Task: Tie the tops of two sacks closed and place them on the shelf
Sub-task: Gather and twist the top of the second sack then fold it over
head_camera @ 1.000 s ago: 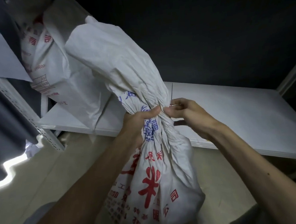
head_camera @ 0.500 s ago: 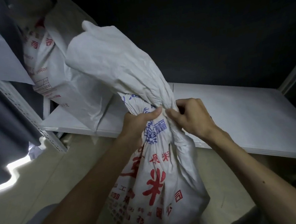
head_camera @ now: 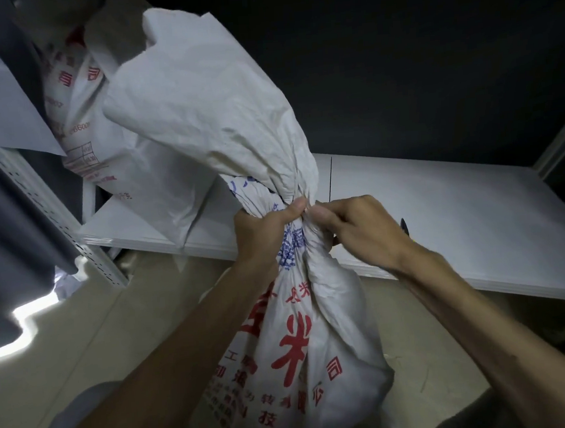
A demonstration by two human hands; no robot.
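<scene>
A white woven sack (head_camera: 294, 356) with red and blue print stands upright in front of me, its loose top (head_camera: 199, 99) fanning up to the left. My left hand (head_camera: 262, 232) is clenched around the gathered neck from the left. My right hand (head_camera: 359, 228) pinches the same neck from the right, thumb to thumb with the left. Whether a tie is around the neck cannot be seen. A second printed white sack (head_camera: 101, 126) stands on the white shelf (head_camera: 441, 209) at the far left, its top hidden behind the first sack.
A perforated white shelf upright (head_camera: 57, 223) rises at the left, and dark grey cloth (head_camera: 8, 233) hangs in front of it. A small dark object (head_camera: 404, 227) lies on the shelf just beyond my right hand. Beige floor (head_camera: 98, 327) lies below.
Both hands stay on the sack's neck. My right hand has shifted its grip from fingertips to a closer pinch, and the loose top has swung slightly higher in view.
</scene>
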